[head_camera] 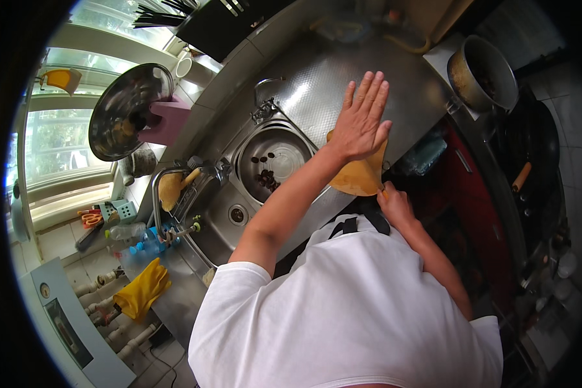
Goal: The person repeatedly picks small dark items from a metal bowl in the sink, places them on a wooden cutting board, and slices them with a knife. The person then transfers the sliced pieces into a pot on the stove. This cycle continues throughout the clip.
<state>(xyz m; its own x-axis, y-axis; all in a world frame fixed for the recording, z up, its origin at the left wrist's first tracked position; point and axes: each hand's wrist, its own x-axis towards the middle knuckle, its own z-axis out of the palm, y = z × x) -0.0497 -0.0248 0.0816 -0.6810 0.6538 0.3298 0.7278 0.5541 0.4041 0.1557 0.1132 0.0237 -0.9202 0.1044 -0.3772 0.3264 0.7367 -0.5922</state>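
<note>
My left hand (363, 123) is stretched out flat, back up, fingers extended and holding nothing. It hangs over the far edge of a broad orange-yellow implement (351, 178); whether it touches is unclear. My right hand (397, 203) grips that implement by its narrow handle, close to the counter's front edge. Its exact kind cannot be told, since my left hand and wrist cover part of it. Left of my left forearm sits a round steel sink bowl (291, 145) with several small dark brown pieces (267, 180) inside.
A rectangular sink basin (218, 220) with a curved faucet (157, 203) adjoins the round bowl. Yellow rubber gloves (143, 291) and plastic bottles (150, 240) lie at left. A large steel basin (126, 114) leans by the window. A metal pot (482, 72) and black wok (528, 160) stand at right.
</note>
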